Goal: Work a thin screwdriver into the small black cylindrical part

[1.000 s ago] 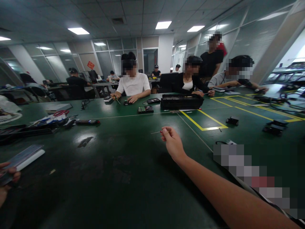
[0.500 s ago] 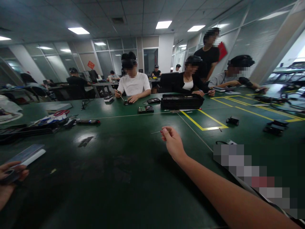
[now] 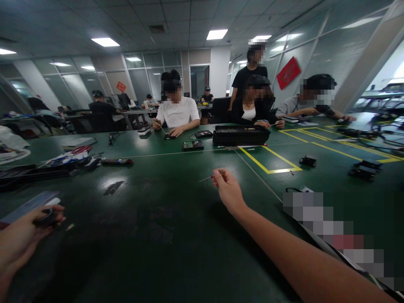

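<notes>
My right hand (image 3: 229,189) is raised over the middle of the green table, its fingers pinched round a small screwdriver (image 3: 206,178). The thin metal shaft points left and slightly down, touching nothing; the fingers cover most of the handle. At the left edge, my left hand (image 3: 30,233) is closed round a black ring-shaped thing that looks like a roll of tape (image 3: 45,216). Behind that hand lies a flat clear-topped box (image 3: 30,205), partly covered by it. A small pale scrap (image 3: 70,227) rests just right of the left fingers.
Across the table (image 3: 135,261), seated people work with small tools by a black tray (image 3: 241,136) and a circuit board (image 3: 193,145). Scissors with red handles (image 3: 81,150) lie on a pile at left. Yellow tape lines (image 3: 284,170) and black parts (image 3: 307,160) are at right.
My left hand has moved right and further into view with the black roll. The screwdriver tip has dipped slightly while my right hand stays nearly still. A standing person behind has moved left.
</notes>
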`<action>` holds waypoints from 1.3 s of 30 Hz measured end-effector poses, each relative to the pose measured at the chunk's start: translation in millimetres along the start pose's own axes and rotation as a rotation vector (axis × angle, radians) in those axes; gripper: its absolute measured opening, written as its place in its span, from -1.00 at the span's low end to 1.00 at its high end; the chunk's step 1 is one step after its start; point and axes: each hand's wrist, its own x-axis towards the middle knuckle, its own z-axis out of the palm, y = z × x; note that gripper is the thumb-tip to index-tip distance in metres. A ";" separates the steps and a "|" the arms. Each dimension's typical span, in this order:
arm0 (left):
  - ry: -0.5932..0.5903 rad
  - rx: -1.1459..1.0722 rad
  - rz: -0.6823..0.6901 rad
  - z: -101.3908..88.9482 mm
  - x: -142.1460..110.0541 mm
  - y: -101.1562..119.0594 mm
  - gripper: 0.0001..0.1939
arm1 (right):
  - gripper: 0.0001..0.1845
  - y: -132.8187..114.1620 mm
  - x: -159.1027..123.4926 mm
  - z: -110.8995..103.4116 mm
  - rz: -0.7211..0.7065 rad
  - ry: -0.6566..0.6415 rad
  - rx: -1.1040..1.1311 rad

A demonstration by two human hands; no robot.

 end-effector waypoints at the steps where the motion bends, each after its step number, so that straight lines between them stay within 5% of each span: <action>1: -0.037 -0.084 0.039 6.3 -1.8 3.9 -0.80 | -0.61 0.7 0.9 0.6 -0.006 0.000 0.001; 6: -0.269 -0.213 0.068 52.2 -25.9 35.3 -0.80 | -0.59 3.1 3.6 1.1 -0.025 -0.031 -0.061; 13: -0.691 -0.248 0.283 147.7 -57.9 56.4 -0.84 | -0.61 2.4 2.2 -1.8 -0.028 -0.062 -0.118; 18: -0.765 -0.179 0.476 208.8 -86.6 64.4 -0.83 | -0.63 6.6 3.3 -2.1 -0.028 -0.057 -0.080; 22: -0.707 0.034 0.677 243.5 -105.9 56.0 -0.83 | -0.64 3.5 2.8 -3.1 -0.035 -0.042 0.013; 29: -0.668 0.287 0.881 266.0 -105.9 16.8 -0.80 | -0.67 -9.2 -1.6 -4.8 -0.094 -0.071 -0.020; 39: -0.710 0.258 0.989 254.1 -110.9 23.2 -0.76 | -0.70 -3.0 -1.2 0.1 -0.109 -0.081 0.048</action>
